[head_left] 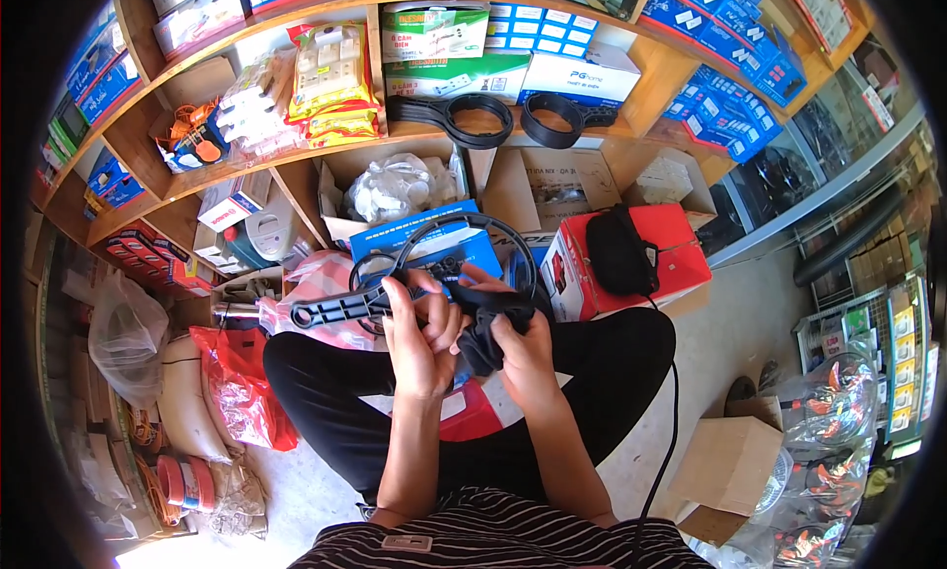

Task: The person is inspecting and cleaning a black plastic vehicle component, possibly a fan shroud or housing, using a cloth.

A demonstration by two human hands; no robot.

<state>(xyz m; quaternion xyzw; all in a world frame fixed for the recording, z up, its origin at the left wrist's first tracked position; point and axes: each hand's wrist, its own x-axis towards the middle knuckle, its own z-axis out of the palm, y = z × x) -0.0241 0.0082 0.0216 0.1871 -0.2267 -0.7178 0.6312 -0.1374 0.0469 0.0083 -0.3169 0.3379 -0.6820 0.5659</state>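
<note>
My left hand is closed around a long black plastic part. Its ribbed, slotted arm sticks out to the left and ends in a small round eye. A bunched black cloth is gripped in my right hand, up against the left fingers. Just beyond both hands stands a large thin black hoop; whether it joins the held part is hidden by the fingers. Under the hands, between my knees, lies something red and white, partly covered.
Ahead, wooden shelves hold boxes, bagged sockets and two black ring-shaped parts. A blue box and a red box bearing a black pouch stand close by. A black cable runs past my right knee. Cardboard lies right.
</note>
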